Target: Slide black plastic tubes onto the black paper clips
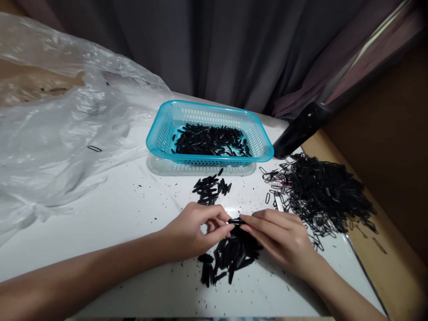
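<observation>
Between my two hands is a small narrow black piece (pixel 236 221), held level. My left hand (pixel 203 225) pinches its left end with thumb and fingertips. The right end is in the closed fingertips of my right hand (pixel 281 232). Just below my fingers lies a pile of similar narrow black pieces (pixel 234 256), partly shadowed. Beyond my hands sits a smaller group of black pieces (pixel 209 187), some side by side. What kind of pieces these are is too small to tell.
A blue perforated basket (pixel 214 158) holds many black pieces. To the right is a heap of thin black loops (pixel 327 191), beside a black cylinder (pixel 299 129). Clear plastic sheeting (pixel 83 116) covers the left side. Black specks dot the white table (pixel 133 223).
</observation>
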Tool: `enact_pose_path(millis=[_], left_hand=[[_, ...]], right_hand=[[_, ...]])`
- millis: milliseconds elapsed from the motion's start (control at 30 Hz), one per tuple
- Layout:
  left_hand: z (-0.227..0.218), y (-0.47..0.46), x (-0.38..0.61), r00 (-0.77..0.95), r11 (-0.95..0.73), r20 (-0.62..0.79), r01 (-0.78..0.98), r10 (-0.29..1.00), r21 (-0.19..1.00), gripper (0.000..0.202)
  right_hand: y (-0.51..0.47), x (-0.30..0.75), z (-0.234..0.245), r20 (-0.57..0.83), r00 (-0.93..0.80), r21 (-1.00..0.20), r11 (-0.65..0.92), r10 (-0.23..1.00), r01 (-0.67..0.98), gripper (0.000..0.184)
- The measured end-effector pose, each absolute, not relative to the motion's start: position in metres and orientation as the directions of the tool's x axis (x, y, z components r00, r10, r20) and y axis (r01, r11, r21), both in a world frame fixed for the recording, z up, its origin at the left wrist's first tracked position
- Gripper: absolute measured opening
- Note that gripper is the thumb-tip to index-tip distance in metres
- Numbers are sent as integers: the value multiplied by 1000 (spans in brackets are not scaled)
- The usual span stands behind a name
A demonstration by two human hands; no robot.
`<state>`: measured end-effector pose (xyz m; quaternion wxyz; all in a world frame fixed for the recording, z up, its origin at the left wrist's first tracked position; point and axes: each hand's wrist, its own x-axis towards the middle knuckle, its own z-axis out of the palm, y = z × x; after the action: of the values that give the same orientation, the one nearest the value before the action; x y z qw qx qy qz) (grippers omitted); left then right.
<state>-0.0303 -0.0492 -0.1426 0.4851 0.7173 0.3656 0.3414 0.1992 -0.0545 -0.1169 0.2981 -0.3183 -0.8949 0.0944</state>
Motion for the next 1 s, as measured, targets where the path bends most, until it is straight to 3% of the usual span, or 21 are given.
enact_pose_path(millis=[300, 667, 1000], left_hand=[[-142, -50, -31, 510, -270, 135, 199, 849, 942, 9], [-146, -50, -31, 466, -283, 164, 200, 870, 938, 6], [-148, -50, -32, 386, -366, 250, 266, 888, 892, 15]], right_hand=[[-56, 200, -120, 496, -625, -319, 796, 603, 514, 14], [-60, 203, -111, 484, -619, -434, 784, 618, 443, 18], [-51, 210, -109, 494, -632, -325, 801, 598, 503, 17]])
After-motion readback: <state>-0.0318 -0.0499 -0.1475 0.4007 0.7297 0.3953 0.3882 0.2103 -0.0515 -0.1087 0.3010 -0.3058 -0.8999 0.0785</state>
